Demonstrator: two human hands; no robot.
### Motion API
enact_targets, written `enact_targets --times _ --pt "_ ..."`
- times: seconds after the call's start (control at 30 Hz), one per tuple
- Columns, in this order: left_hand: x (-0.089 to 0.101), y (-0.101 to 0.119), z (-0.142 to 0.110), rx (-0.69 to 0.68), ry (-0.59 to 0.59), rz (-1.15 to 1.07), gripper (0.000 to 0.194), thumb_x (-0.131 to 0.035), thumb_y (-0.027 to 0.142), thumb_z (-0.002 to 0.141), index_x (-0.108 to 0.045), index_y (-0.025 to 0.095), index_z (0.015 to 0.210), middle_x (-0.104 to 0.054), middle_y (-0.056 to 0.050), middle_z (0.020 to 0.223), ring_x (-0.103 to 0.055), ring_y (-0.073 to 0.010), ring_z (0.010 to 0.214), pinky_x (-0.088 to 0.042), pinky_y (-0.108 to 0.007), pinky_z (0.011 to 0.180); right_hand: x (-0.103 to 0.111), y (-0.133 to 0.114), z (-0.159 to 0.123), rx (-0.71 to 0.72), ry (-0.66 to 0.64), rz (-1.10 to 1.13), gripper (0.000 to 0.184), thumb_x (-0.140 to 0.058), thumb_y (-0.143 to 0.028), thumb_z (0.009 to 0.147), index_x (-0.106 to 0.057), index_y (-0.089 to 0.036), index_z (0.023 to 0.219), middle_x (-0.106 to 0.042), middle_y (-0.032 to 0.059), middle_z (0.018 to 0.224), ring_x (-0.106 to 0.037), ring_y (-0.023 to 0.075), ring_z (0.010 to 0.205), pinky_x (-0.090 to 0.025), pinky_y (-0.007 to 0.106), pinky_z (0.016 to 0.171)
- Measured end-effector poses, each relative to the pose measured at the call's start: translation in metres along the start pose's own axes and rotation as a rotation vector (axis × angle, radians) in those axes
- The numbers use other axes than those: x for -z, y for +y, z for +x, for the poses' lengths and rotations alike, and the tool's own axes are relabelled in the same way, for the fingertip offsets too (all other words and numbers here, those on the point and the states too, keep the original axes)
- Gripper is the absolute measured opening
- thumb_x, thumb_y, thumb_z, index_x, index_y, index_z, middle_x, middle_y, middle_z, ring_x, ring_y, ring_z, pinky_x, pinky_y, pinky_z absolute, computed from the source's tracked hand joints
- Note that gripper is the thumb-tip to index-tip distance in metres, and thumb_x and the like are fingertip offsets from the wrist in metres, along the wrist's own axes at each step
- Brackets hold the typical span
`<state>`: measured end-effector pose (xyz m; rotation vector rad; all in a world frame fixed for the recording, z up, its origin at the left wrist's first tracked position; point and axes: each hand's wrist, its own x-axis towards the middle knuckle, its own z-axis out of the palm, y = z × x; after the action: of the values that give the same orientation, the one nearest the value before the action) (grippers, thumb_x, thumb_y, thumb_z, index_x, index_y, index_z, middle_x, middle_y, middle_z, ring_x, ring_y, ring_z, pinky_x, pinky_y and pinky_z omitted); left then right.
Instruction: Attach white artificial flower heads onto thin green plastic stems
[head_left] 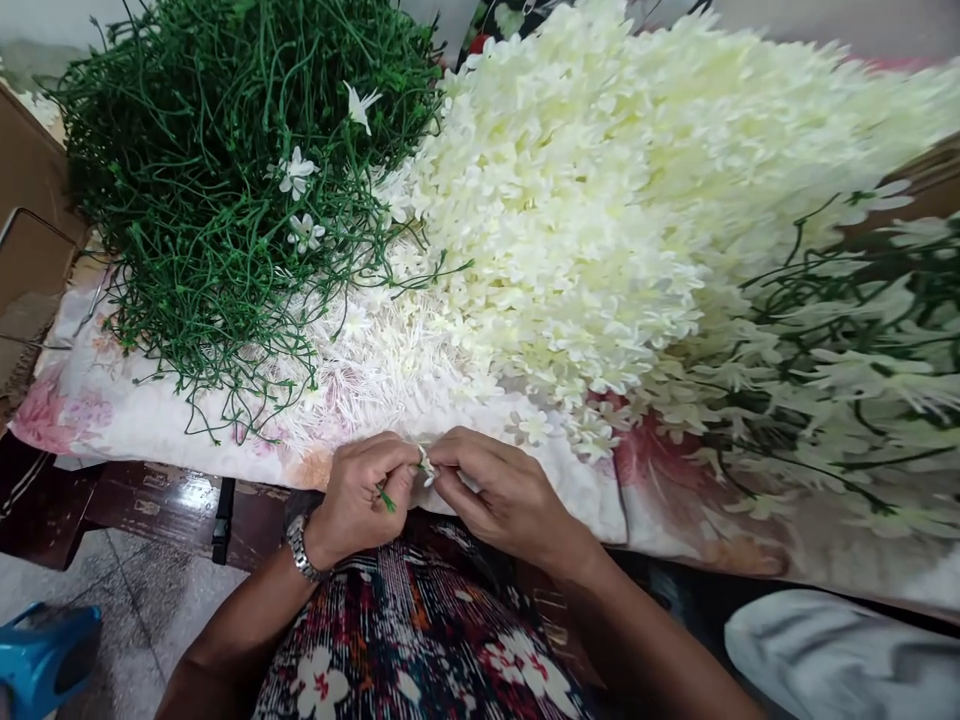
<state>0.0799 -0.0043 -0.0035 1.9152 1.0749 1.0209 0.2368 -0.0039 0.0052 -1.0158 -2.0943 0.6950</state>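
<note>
My left hand, with a metal watch on its wrist, is closed in a pinch on a green plastic flower stem; the stem's green end sticks out below the thumb. My right hand pinches a small white flower piece where the fingertips of both hands meet. The fingers partly hide the join between stem and white piece. Just beyond my hands lie thin white stamen-like strands and loose white petals on a flower-printed cloth.
A tall heap of green stems stands at the back left, a few white flowers on it. Cream-white petals are piled at the centre and right. Assembled flowers on stems lie at the right. A blue stool is on the floor at left.
</note>
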Motion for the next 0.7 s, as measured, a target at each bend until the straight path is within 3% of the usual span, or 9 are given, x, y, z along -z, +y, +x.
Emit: enact_targets --times 0.37,0.7 --pt "0.005 0.003 0.003 0.045 -0.001 -0.084 0.011 -0.044 0.011 0.075 -0.053 0.015 0.070 -0.050 0.002 0.058 -0.044 -0.0069 0.051 -0.037 -0.019 0.048 0.004 -0.005 -0.002 0.005 0.007 -0.002 0.014 -0.043 -0.008 0.078 -0.049 -0.016 0.087 -0.054 0.0030 0.072 -0.050 0.0101 0.068 -0.045 0.024 0.059" --pt "0.008 0.009 0.002 0.031 -0.034 -0.048 0.012 -0.044 0.011 0.074 -0.055 0.014 0.071 -0.049 0.001 0.057 -0.043 -0.0078 0.052 -0.036 -0.020 0.049 0.013 -0.011 -0.002 0.060 0.023 -0.179 0.013 -0.045 -0.008 0.076 -0.051 -0.016 0.084 -0.056 0.0040 0.071 -0.052 0.0122 0.070 -0.047 0.026 0.062"
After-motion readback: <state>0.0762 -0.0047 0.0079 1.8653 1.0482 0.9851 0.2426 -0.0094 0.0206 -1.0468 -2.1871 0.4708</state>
